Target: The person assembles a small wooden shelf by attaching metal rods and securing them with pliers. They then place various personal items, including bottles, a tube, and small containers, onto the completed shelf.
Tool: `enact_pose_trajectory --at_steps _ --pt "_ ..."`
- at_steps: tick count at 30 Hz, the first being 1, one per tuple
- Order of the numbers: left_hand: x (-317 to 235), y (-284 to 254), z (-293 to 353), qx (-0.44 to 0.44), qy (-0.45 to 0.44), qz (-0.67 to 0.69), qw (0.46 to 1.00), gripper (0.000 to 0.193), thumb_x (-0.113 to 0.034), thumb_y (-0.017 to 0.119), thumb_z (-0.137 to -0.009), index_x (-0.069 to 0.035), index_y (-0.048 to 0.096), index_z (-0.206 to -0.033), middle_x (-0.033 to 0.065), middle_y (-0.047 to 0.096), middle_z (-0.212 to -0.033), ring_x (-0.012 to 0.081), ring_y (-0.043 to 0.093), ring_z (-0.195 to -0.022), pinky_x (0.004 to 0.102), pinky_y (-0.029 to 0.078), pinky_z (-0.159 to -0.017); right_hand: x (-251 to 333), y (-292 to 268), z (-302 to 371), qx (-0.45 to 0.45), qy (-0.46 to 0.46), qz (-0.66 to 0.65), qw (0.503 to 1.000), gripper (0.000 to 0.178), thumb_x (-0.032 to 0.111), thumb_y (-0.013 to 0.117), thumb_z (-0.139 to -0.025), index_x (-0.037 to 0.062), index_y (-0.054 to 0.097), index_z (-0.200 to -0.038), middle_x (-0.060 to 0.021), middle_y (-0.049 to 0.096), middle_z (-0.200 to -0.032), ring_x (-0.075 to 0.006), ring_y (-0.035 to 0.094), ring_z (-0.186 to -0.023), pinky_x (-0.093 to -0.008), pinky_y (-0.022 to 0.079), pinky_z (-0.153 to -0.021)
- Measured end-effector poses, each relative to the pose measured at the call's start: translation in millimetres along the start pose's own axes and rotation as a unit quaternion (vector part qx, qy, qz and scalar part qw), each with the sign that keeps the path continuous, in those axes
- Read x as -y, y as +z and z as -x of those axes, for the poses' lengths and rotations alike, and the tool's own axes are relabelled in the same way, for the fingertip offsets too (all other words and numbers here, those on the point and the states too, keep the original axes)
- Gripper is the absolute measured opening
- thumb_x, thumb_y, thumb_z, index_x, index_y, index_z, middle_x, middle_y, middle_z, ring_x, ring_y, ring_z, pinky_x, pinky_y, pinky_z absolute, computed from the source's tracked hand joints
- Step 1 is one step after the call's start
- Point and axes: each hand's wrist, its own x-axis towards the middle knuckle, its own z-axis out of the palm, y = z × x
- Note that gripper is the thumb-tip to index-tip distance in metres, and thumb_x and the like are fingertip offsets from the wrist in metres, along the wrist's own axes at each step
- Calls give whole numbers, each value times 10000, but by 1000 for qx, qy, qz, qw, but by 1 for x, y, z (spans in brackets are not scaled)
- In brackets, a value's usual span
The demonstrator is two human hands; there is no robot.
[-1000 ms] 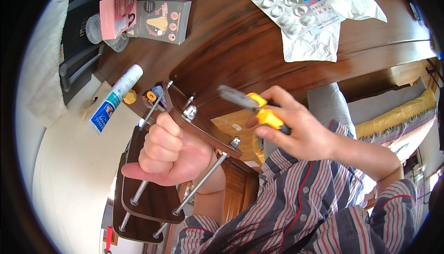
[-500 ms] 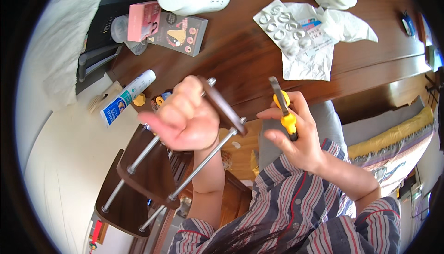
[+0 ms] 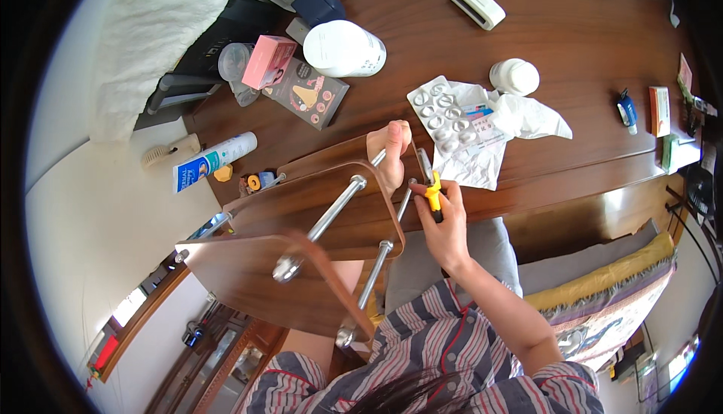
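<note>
A tiered wooden rack (image 3: 248, 282) is held up in front of me, its brown rounded boards joined by shiny metal rods with capped ends. My left hand (image 3: 390, 156) is closed round the far end of the rack, by a rod and the farthest board; part of its grip is hidden. Close beside it, my right hand (image 3: 444, 229) grips a hand tool (image 3: 434, 192) with a grey metal head and a yellow-and-black handle. The tool's head is by the rack's far right corner; whether they touch I cannot tell.
Crumpled white paper (image 3: 471, 161) with a blister pack (image 3: 444, 120) lies on the brown table (image 3: 422, 30). Nearby stand a small white bottle (image 3: 515, 77) and a larger white container (image 3: 344, 48). To the left are boxes (image 3: 312, 94), a tube (image 3: 215, 161) and a comb (image 3: 172, 150).
The rack has turned in my left hand, its boards now broadside and higher. My left hand has moved right and away from me. My right hand has brought the tool leftward to the rack.
</note>
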Motion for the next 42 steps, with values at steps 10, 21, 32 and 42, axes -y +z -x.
enact_pose_trajectory --at_steps 10,21,32,42 --pt "-11 1 3 -5 20 -124 992 470 -303 451 -1039 -28 372 -666 26 354 -639 153 327 -587 327 286 -551 -13 -3 -1 11 -37 36 999 206 34 614 -934 20 701 -1120 -127 534 -1077 -283 575 -976 -356 463 -883" --pt "-43 -31 183 -302 20 -110 947 357 -23 626 -897 -37 540 -1243 110 572 -1271 200 562 -1144 334 454 -963 -98 -134 2 -236 -126 461 846 321 199 634 -956 -73 524 -1086 -270 487 -1157 -430 473 -1045 -534 399 -908" --pt "-74 -150 214 -393 -52 161 904 263 -237 535 -1036 -15 567 -1175 61 627 -1172 118 578 -1081 264 463 -903 -66 -211 -26 -245 -52 620 743 435 356 534 -1005 -46 550 -1169 -253 543 -1222 -413 509 -1101 -520 417 -936" --pt "-153 -178 132 -165 -77 131 974 281 -287 570 -995 -45 704 -1042 6 698 -899 72 602 -832 237 462 -740 144 -151 -35 7 -99 -6 995 481 348 470 -1055 -6 487 -1380 -98 562 -1316 -213 515 -1234 -364 423 -1054"
